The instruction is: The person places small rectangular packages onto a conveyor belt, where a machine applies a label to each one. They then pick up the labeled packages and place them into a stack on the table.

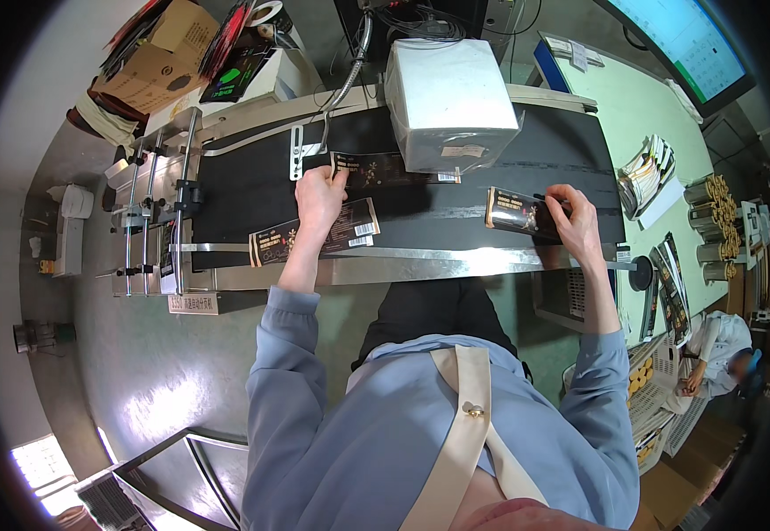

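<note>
Three flat, glossy black wrappers with gold print lie on the dark conveyor belt (455, 221). My left hand (319, 202) is closed at the left end of the far wrapper (376, 171), with its fingertips on the corner. Under my left wrist, the near wrapper (270, 244) lies slanted, its middle covered by my arm; white barcode patches show at its right end. At the belt's right, my right hand (574, 221) has curled fingers closed at the right end of another wrapper (513, 212). My fingers hide that end.
A plastic-covered white box (451, 97) stands over the belt's far side. Metal rods (150, 212) form a feeder at left. On the pale green table (593, 97) are stacked wrappers (646, 177) and gold-ended bundles (712, 221). A screen (685, 40) hangs far right; a co-worker (716, 350) is at lower right.
</note>
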A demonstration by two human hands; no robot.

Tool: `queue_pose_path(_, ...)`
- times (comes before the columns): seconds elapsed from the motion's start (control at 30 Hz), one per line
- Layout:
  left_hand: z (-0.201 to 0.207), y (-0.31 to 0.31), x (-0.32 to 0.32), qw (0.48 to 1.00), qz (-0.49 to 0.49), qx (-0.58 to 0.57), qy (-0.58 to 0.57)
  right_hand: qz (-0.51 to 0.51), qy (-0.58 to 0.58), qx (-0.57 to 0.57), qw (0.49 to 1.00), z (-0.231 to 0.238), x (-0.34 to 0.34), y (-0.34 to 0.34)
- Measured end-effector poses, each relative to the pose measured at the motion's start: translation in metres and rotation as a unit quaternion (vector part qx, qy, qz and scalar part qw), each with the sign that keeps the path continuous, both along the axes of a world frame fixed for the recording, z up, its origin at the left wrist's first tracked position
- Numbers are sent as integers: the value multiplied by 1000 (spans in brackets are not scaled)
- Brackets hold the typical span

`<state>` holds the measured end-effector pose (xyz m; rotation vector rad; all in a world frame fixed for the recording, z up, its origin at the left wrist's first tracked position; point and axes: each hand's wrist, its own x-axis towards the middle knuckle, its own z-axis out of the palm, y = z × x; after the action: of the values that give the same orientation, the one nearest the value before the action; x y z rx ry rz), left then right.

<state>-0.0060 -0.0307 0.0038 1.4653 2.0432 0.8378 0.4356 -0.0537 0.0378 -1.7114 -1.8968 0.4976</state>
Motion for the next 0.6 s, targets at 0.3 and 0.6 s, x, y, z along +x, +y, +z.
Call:
queue_pose_path(0.3, 2, 2, 1, 1000, 1, -2, 5, 2, 1, 6, 1000, -3, 2, 0)
queue_pose_path(0.6, -1, 3, 1, 1000, 4, -4, 7, 8, 8, 11, 1000, -2, 2, -1)
